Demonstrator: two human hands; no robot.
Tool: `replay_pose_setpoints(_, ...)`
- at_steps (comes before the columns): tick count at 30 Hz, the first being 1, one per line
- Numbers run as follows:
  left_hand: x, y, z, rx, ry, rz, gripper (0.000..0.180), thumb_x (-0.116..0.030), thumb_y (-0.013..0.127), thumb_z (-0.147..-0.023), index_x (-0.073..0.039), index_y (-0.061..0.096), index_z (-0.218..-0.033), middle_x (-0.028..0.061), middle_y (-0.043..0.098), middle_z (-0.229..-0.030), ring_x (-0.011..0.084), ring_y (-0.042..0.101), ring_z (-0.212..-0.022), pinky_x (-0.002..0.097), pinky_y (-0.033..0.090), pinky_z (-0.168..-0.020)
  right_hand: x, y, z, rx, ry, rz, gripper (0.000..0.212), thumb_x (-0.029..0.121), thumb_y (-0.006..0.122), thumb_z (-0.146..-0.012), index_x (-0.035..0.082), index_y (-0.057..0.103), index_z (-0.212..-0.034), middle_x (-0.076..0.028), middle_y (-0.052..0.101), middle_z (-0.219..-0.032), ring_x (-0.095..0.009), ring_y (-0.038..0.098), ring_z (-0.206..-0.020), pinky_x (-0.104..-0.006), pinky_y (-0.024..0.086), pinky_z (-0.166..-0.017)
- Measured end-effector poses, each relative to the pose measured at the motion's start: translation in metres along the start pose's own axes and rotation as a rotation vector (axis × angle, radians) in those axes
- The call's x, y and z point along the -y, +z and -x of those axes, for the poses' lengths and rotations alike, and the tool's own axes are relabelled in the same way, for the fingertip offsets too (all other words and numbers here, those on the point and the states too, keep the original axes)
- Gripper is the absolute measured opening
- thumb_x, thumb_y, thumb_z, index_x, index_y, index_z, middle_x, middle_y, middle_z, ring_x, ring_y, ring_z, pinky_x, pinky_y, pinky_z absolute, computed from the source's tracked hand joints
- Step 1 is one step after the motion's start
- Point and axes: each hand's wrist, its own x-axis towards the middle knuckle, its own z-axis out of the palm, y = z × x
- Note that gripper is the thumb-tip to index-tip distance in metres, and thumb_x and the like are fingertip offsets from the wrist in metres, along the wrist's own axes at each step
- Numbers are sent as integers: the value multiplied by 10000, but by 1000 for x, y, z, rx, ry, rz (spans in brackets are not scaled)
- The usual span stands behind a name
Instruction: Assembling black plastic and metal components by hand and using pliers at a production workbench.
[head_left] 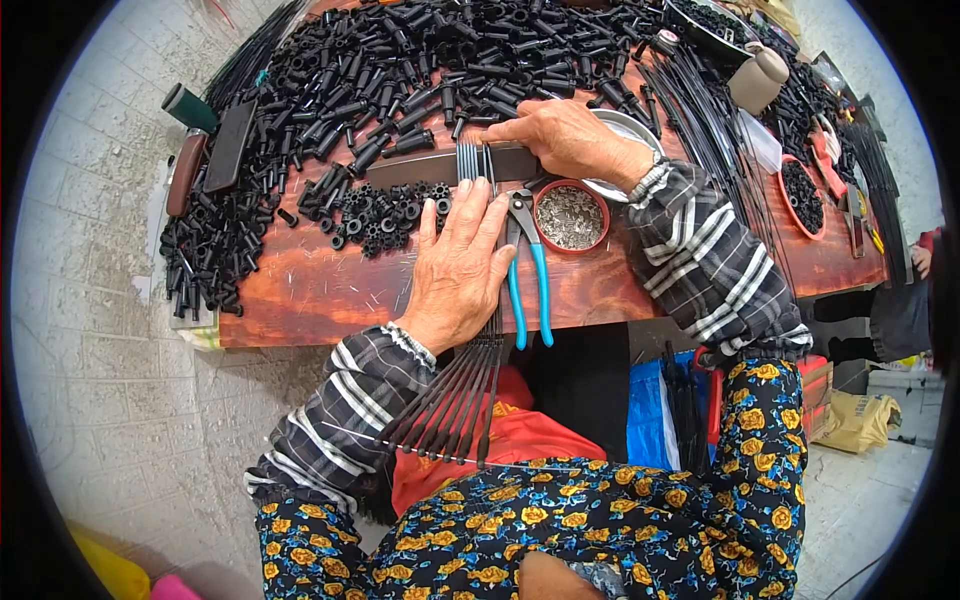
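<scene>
Several thin black rods [470, 375] lie side by side across the table's front edge, their thicker dark ends hanging over my lap. My left hand [458, 258] rests flat on them, fingers stretched toward the far side. Their pale far ends [467, 160] lie over a flat dark metal strip [410, 168]. My right hand [575, 138] reaches in from the right, its index finger extended to those far ends; its other fingers are partly hidden. Pliers [541, 285] with turquoise handles lie just right of my left hand. Beside them stands a red-rimmed bowl [604, 232] of small metal pieces.
Black plastic tubular parts [400, 60] are heaped over the far table, with small black rings [385, 222] nearer. A dark phone [231, 147] lies at left. More long black rods [700, 110], a beige bottle [759, 80] and a red dish of black parts [800, 195] occupy the right.
</scene>
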Motion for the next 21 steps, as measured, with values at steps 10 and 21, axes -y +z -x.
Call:
replay_pose_setpoints(10, -2, -1, -2, 2, 9, 2, 508, -219, 530, -922, -32, 410, -1378, 197, 344, -1458, 344, 290, -1386, 545, 166, -1119, -2, -9, 0, 44, -53, 41, 535, -43, 527, -830, 274, 621, -1251, -96, 564, -788, -298, 570, -717, -405, 469, -647)
replay_pose_setpoints(21, -1, -1, -1, -2, 12, 2, 510, -213, 539, -916, -23, 422, -1374, 203, 353, -1450, 345, 297, -1382, 549, 177, -1116, 3, -7, 0, 7, -3, -86, 456, -14, 527, -848, 226, 643, -1217, -131, 568, -779, -320, 577, -718, -426, 466, -653)
